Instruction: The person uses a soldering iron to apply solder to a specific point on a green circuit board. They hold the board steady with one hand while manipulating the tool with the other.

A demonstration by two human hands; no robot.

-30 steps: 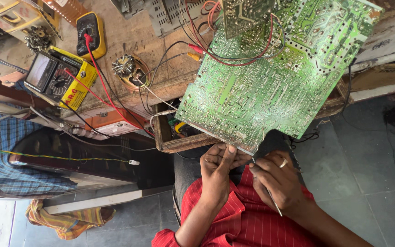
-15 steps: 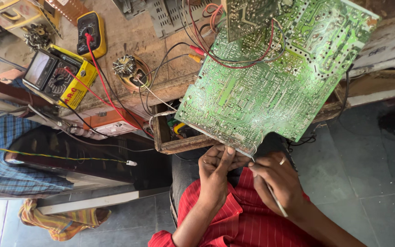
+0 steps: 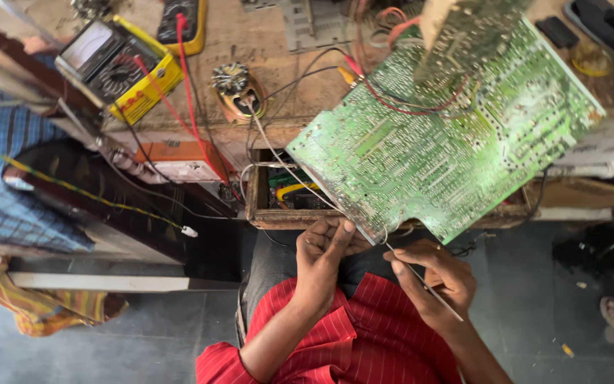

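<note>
Now the left hand (image 3: 325, 259) is pinching the board's (image 3: 449, 142) lower edge while the right hand (image 3: 431, 277) is gripping a thin probe (image 3: 424, 283). Tilting unsupported, the board could slip, or the probe could scratch a trace.

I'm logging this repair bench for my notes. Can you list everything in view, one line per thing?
Circuit board: one, green, tilted over bench edge.
Analog meter: one, yellow-black, bench top left.
Second meter: one, yellow-edged, top edge.
Small coil part: one, brownish, bench centre.
Wooden drawer: one, open, under the board.
Orange box: one, below bench edge.
Thin tool: one, metal, in right hand.
Left hand: at board's lower edge.
Right hand: holds the tool.
</note>
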